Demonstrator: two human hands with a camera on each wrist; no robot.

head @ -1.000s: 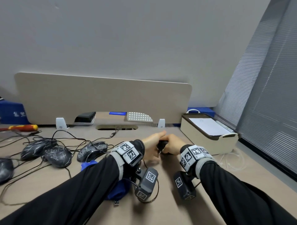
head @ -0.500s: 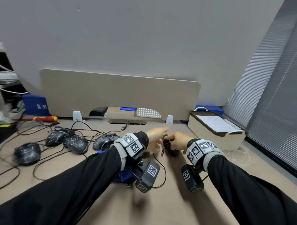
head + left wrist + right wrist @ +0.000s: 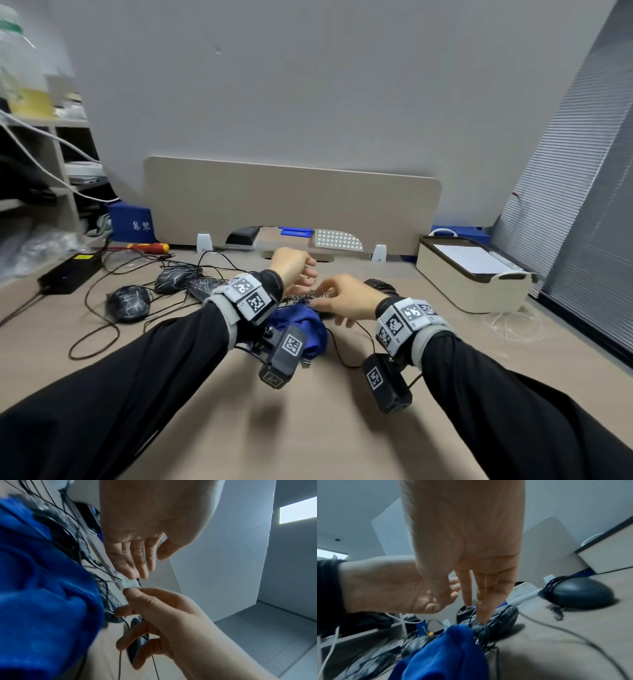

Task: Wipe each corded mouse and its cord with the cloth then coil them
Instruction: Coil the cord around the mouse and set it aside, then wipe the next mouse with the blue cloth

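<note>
A black mouse with its cord wound around it (image 3: 380, 286) (image 3: 576, 593) lies on the desk, right of both hands. My right hand (image 3: 322, 303) (image 3: 476, 609) reaches down with straight fingers (image 3: 482, 615) that touch a black patterned mouse (image 3: 498, 620) beside the blue cloth (image 3: 301, 325) (image 3: 447, 655). My left hand (image 3: 308, 274) (image 3: 137, 566) hovers open just above and left of it, holding nothing. The cloth lies crumpled on the desk under my left wrist. Three more patterned mice (image 3: 128, 303) with loose tangled cords (image 3: 102, 329) sit to the left.
A cream box (image 3: 476, 277) stands at the right. The beige divider panel (image 3: 291, 202) closes the back of the desk (image 3: 308, 428). A black power brick (image 3: 68, 274), a red and yellow screwdriver (image 3: 147, 246) and shelves are at the far left.
Both hands held the wound mouse together a second ago. It now lies on the desk, and both hands have let go and moved left toward the cloth and a patterned mouse.
</note>
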